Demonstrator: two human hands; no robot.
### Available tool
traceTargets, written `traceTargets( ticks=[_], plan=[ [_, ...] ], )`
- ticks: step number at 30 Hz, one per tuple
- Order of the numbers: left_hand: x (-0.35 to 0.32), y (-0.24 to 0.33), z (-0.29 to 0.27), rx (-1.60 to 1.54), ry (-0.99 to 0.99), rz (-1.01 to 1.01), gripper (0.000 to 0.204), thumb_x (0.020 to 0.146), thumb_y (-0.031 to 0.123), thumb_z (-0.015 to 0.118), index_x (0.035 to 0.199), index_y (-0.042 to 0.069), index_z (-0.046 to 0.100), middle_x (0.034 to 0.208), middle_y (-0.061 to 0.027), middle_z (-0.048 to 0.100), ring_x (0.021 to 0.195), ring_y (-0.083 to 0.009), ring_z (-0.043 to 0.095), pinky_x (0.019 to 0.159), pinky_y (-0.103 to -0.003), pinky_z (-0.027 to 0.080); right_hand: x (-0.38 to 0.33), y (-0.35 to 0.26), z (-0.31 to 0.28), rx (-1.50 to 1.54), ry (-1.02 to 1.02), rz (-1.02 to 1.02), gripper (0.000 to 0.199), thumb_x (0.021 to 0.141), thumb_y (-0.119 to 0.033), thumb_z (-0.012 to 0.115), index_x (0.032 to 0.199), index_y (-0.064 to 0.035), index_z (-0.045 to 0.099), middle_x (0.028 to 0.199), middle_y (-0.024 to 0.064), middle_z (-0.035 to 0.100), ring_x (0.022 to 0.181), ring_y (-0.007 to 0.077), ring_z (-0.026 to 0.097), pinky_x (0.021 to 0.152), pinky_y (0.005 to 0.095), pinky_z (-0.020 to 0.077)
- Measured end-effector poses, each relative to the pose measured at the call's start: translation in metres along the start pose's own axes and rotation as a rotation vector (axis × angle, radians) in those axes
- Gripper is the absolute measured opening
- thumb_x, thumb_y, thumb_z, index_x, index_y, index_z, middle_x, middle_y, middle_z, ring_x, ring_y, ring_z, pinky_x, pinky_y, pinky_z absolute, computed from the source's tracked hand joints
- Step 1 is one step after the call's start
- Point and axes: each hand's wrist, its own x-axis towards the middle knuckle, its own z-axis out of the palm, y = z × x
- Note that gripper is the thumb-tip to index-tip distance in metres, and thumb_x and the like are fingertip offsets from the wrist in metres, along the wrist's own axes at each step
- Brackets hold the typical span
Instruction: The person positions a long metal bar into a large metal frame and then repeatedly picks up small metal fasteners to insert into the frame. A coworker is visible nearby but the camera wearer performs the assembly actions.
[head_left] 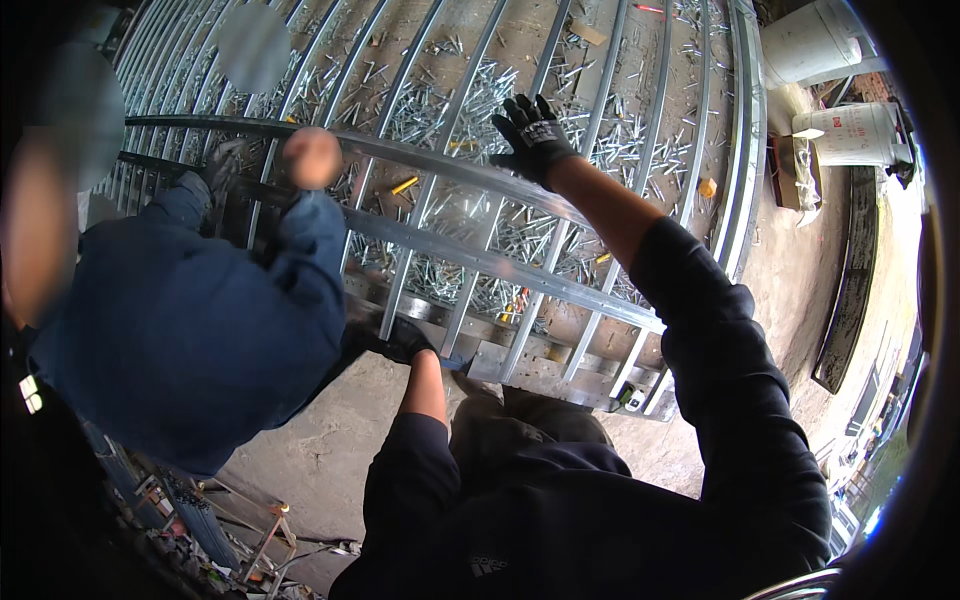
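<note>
My right hand (537,138), in a black glove, reaches out with fingers spread above a metal frame. It is beside a long crosswise rail (460,172) and over parallel metal slats (600,95). Nothing is in its grasp. My left hand (402,342), also gloved in black, is at the frame's near edge, by the lower end of a slat (398,290). Its fingers are dark and partly hidden, so their grip does not show. A second long metal rail (500,266) crosses the slats between my hands. Loose metal fasteners (440,105) lie scattered beneath the slats.
At my left a co-worker in a dark blue jacket (200,320) leans over the frame, hands near the rails. A tape measure (632,398) sits at the near right corner. White buckets (850,134) and a dark beam (848,290) are on the right. Yellow pieces (404,186) lie among the fasteners.
</note>
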Motion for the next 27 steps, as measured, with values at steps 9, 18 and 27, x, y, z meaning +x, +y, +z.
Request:
traceTargets(
  ticks=[9,18,27],
  plan=[
    [0.020,-0.063,0.018,1.811,-0.306,0.598,0.051,0.093,0.006,0.062,0.142,0.003,0.050,0.143,-0.0122,0.055,0.130,-0.0296,0.052,0.108,-0.045,0.044,0.140,0.016,0.049,-0.240,-0.238,-0.050,0.094,0.070,-0.060,0.084,0.151,-0.0331,0.044,0.161,0.0200,0.028,0.149,0.0457,0.024,0.103,0.0678,0.0413],
    [-0.014,-0.020,-0.002,2.753,-0.212,0.966,0.054,0.091,0.006,0.065,0.142,0.001,0.051,0.148,-0.0136,0.052,0.138,-0.0348,0.045,0.113,-0.052,0.039,0.129,0.025,0.043,0.024,-0.191,-0.060,0.087,0.075,-0.046,0.081,0.151,-0.0295,0.044,0.161,0.0186,0.029,0.144,0.0424,0.035,0.111,0.0535,0.0416],
    [-0.013,-0.016,-0.002,2.845,-0.111,0.860,0.050,0.095,0.003,0.061,0.143,0.000,0.048,0.147,-0.0111,0.052,0.134,-0.0274,0.048,0.114,-0.040,0.038,0.111,0.005,0.054,0.056,-0.144,-0.012,0.051,0.091,-0.030,0.061,0.141,-0.0267,0.052,0.128,0.0154,0.062,0.114,0.0355,0.065,0.092,0.0486,0.0548]
  ],
)
